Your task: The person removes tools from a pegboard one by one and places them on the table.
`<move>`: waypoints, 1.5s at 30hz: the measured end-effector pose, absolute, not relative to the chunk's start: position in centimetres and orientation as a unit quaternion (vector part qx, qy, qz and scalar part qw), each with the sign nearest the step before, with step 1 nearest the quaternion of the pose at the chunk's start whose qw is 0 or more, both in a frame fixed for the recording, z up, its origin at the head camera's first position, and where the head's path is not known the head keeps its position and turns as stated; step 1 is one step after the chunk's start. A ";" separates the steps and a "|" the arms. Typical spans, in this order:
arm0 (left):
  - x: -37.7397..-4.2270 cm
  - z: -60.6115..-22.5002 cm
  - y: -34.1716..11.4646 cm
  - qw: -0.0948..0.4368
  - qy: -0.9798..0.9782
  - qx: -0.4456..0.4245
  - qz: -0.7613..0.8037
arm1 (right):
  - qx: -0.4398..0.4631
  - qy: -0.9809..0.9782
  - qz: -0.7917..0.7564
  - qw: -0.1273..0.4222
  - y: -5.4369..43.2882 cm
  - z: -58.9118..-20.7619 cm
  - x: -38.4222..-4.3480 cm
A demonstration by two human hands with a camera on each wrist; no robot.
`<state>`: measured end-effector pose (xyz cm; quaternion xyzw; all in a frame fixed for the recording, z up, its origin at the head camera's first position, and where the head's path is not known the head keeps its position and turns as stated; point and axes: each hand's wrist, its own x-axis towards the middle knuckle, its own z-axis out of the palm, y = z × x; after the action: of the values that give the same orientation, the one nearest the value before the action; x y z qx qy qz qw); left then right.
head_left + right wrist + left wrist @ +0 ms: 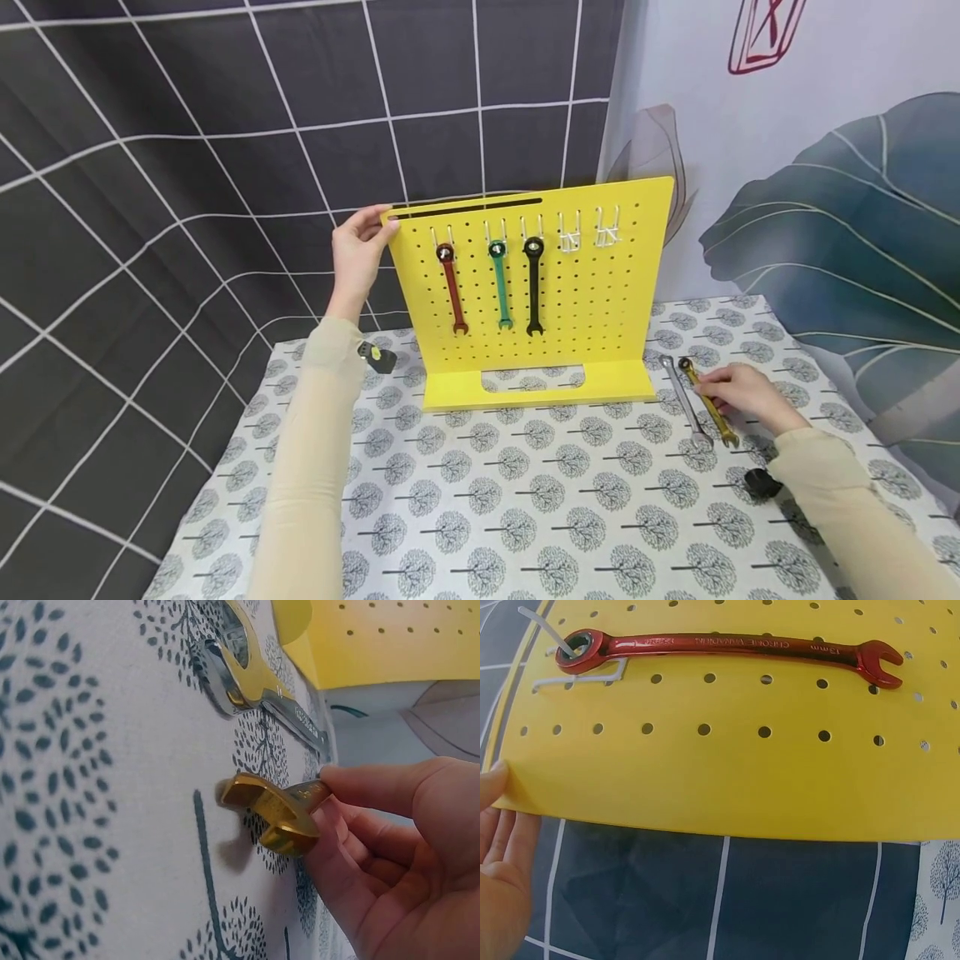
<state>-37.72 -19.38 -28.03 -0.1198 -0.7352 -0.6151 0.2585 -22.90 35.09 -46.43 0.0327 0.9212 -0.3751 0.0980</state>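
My left hand [358,257] grips the upper left corner of a yellow pegboard [600,317], thumb in front and fingers behind. On the board's white hooks hang a red wrench [453,292], a green wrench [501,287] and a black wrench [534,287]. Two hooks [588,232] to their right carry nothing. Over the table's right side, my right hand [742,392] pinches a gold wrench [708,404] by its shaft. In the right wrist view the gold wrench's open end [274,814] points toward the camera. A silver wrench [686,402] lies on the cloth just left of it.
A white cloth with a tree print [525,500] covers the table. Behind the board hangs a dark curtain with a white grid [315,100]. A pale panel with large leaves [847,192] stands at the right. Each wrist wears a small black device.
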 end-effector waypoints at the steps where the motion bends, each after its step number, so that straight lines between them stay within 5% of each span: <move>1: -37.7 -28.0 -19.4 0.258 -0.736 -0.120 -0.614 | 0.031 0.923 -0.372 0.097 35.1 -46.4 -22.9; 45: -37.5 -27.9 -19.5 0.249 -0.742 -0.120 -0.611 | 0.033 0.906 -0.407 0.110 34.7 -46.2 -22.6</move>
<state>-37.51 -19.47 -27.89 -0.1199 -0.7421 -0.6106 0.2493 -22.62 34.69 -46.15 0.0334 0.9063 -0.4068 0.1096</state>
